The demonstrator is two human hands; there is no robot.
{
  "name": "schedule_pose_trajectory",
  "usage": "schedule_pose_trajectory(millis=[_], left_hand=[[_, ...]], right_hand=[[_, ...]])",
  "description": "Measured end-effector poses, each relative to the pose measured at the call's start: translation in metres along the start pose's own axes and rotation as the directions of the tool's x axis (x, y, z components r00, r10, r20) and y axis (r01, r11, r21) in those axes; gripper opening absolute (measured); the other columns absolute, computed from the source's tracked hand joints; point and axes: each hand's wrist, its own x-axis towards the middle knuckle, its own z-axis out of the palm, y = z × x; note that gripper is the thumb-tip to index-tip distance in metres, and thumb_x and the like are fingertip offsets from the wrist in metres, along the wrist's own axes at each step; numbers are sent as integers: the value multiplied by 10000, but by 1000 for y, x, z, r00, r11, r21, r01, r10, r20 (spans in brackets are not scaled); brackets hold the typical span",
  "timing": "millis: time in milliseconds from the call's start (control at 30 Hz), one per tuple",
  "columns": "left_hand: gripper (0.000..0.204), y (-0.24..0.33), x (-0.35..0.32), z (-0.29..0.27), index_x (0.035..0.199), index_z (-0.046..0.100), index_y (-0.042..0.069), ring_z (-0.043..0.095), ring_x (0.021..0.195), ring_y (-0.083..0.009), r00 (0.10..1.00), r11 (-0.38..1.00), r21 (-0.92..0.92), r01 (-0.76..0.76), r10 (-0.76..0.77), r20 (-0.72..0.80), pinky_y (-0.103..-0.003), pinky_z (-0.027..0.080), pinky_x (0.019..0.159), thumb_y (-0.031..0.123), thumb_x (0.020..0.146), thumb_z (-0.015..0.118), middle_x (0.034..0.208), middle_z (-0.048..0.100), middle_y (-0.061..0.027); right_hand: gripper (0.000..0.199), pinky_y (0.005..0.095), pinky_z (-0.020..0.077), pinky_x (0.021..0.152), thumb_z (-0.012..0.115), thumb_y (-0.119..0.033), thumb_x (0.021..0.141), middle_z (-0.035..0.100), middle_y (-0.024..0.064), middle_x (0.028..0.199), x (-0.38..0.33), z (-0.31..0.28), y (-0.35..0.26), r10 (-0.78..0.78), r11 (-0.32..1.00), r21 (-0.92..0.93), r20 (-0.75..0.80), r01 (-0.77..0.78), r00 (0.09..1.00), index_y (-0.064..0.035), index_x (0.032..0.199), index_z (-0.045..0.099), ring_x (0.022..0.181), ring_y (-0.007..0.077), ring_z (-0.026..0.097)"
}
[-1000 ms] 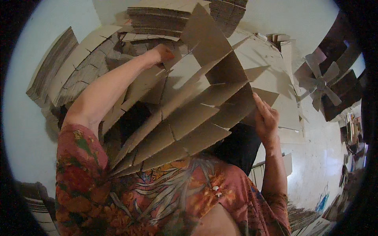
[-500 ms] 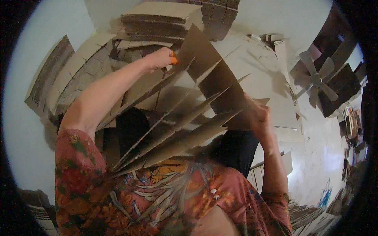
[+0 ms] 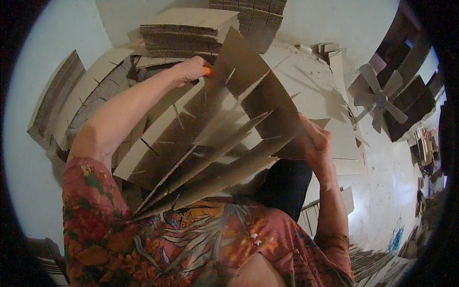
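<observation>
Fanned cardboard strips (image 3: 229,173) fill the centre of the frame; a brown sheet (image 3: 276,95) walls off their upper right. Stacked cardboard (image 3: 179,42) blocks the upper left. Open room lies right, below the fan (image 3: 380,100).

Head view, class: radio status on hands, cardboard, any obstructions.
Left hand at slotted brown cardboard strip; right hand holding flat brown cardboard sheet; fanned brown cardboard strips between hands.

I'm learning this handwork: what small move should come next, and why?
Probably line up the slotted cardboard strip with the tall brown panel: the left hand holds the strip's upper end close to the panel, the right hand holds the panel's side, and other strips meet it.
</observation>
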Motion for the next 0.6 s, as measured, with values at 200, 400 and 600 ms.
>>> schedule_pose_trajectory(millis=[200, 400, 600], left_hand=[[191, 16, 7, 4, 902, 592, 14, 532, 809, -109, 992, 944, -318, -90, 112, 52, -250, 455, 535, 196, 848, 572, 899, 593, -45], [343, 7, 43, -36, 1101, 589, 29, 625, 784, -244, 691, 830, 291, -475, 557, -461, -322, 475, 676, 263, 850, 586, 949, 652, -108], [597, -21, 87, -66, 1320, 380, 16, 380, 1234, -326, 624, 671, 700, -246, 662, -415, -394, 316, 1025, 187, 811, 643, 1331, 407, -191]], right_hand=[[360, 304, 469, 804, 495, 83, 743, 637, 219, 963, 6, -3, 9, 51, 994, -102, 120, -39, 991, 46, 1090, 582, 917, 247, 635], [305, 342, 496, 735, 532, 4, 742, 639, 207, 914, 39, -27, 22, 99, 989, -117, 31, -95, 995, 8, 1037, 611, 823, 343, 631], [301, 468, 471, 715, 481, -43, 744, 603, 229, 868, 72, 2, 74, 231, 913, -390, 242, -124, 942, -91, 1018, 596, 799, 414, 577]])
